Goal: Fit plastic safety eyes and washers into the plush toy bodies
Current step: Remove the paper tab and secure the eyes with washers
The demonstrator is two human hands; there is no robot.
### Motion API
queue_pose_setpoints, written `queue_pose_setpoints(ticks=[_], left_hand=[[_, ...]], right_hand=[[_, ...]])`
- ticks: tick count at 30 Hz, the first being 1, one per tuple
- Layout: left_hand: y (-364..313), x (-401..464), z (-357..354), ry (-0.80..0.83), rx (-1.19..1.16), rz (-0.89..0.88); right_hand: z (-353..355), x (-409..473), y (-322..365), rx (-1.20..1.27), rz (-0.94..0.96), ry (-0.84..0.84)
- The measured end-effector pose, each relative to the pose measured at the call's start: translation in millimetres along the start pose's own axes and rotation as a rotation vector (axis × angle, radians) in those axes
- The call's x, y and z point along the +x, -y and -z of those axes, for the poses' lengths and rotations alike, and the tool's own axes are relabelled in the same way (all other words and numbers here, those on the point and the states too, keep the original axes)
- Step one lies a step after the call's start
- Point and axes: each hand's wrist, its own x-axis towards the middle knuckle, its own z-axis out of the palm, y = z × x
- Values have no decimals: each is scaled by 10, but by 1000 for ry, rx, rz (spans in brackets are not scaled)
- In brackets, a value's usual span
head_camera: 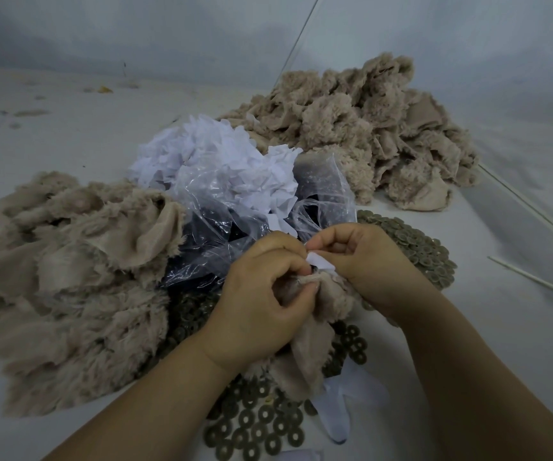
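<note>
Head view: the left hand (262,294) grips a beige plush body (305,341) bunched over the washers (258,424) strewn on the surface (69,121), while the right hand (358,257) pinches a small white scrap (318,261) against the fabric's top edge. No eye is visible — it may be hidden between the fingertips. The risk, as I judge it: the loose pile fabric slips, so the post misses its hole, or the scrap gets trapped under the washer.

Beige plush body (305,341) crumpled, held above scattered olive ring washers (255,427), white patch (318,261) on top
</note>
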Motion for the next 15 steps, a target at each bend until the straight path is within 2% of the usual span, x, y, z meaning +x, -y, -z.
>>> queue_pose_setpoints(ticks=[3, 7, 8, 9, 12, 13, 15], left_hand=[[-9, -6, -2, -3, 1, -24], [-5, -17, 4, 5, -8, -30], [0, -18, 10, 0, -5, -29], [6, -16, 16, -6, 1, -27], [27, -23, 24, -10, 22, -31], [36, -26, 22, -4, 30, -34], [53, -32, 9, 10, 51, -43]], right_hand=[[-17, 12, -1, -26, 31, -27], [104, 37, 11, -250, 64, -175], [230, 25, 38, -312, 33, -155], [376, 2, 69, -342, -25, -62], [687, -121, 156, -340, -273, 391], [711, -147, 158, -362, -311, 460], [674, -132, 158, -423, -299, 379]])
